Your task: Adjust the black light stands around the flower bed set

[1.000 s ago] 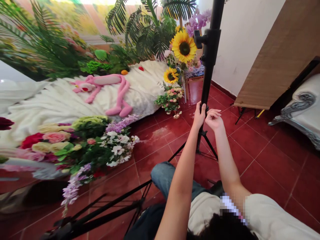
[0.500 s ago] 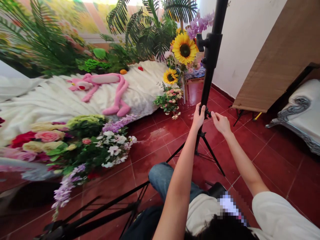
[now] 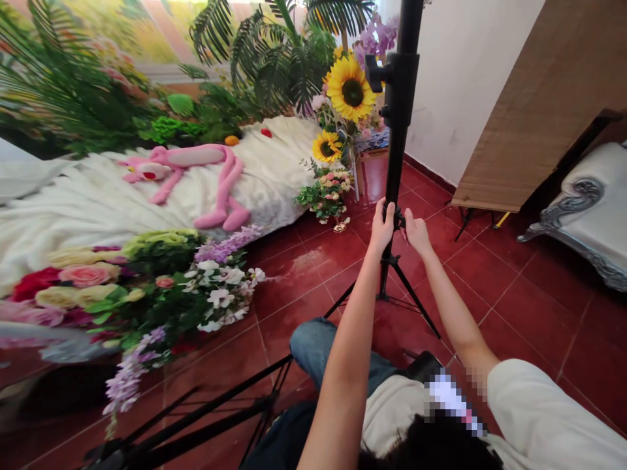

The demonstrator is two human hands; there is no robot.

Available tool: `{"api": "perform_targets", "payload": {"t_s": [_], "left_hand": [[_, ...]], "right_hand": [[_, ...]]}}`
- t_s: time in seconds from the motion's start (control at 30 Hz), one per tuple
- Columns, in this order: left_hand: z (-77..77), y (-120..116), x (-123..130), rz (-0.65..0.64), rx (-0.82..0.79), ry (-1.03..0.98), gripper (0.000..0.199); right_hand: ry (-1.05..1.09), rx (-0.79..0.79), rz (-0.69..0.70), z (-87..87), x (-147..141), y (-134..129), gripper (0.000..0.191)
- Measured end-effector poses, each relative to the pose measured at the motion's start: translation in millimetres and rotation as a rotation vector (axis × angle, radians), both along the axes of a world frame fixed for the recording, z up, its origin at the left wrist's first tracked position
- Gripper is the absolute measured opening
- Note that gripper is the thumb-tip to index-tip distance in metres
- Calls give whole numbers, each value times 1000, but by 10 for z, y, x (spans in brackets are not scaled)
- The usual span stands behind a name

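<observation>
left hand [image 3: 383, 228] wrapped round black stand [image 3: 397, 137] | right hand [image 3: 417, 235] at its knob [image 3: 400, 219] — grip unclear | stand between white bedding [image 3: 279, 170] and brown panel [image 3: 524, 124] | open red floor [image 3: 524, 326] right of its legs [image 3: 416, 299]

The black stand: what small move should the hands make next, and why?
Perhaps pinch the small knob with the right hand: its thumb and fingers are right beside it, while the left hand grips the black stand. Whether they touch the knob is unclear.
</observation>
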State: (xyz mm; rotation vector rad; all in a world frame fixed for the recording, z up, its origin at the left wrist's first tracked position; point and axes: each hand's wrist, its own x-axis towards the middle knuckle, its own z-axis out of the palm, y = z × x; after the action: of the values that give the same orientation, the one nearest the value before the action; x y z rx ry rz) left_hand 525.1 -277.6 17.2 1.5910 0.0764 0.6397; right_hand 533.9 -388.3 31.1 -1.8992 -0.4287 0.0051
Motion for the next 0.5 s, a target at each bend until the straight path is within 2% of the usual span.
{"api": "perform_targets", "payload": {"t_s": [0.07,0.13,0.23,0.3,0.37,0.5], "left_hand": [[-1,19,-16,-3,6,20,56],[-72,73,-100,-27,-6,23,54],[-349,232,-425,-99,-62,118,54],[-593,384,-780,-132,-112,302,56],[-808,566,-1214,-88,-137,426,58],[-1061,1038,-2183,-53,-180,594,56]], "right_hand": [[58,57,88,-8,20,-2,78],[87,105,150,-24,45,1,80],[99,143,152,-60,75,20,82],[119,150,143,-89,86,35,81],[137,162,133,-114,88,48,80],[171,195,96,-119,31,59,79]]}}
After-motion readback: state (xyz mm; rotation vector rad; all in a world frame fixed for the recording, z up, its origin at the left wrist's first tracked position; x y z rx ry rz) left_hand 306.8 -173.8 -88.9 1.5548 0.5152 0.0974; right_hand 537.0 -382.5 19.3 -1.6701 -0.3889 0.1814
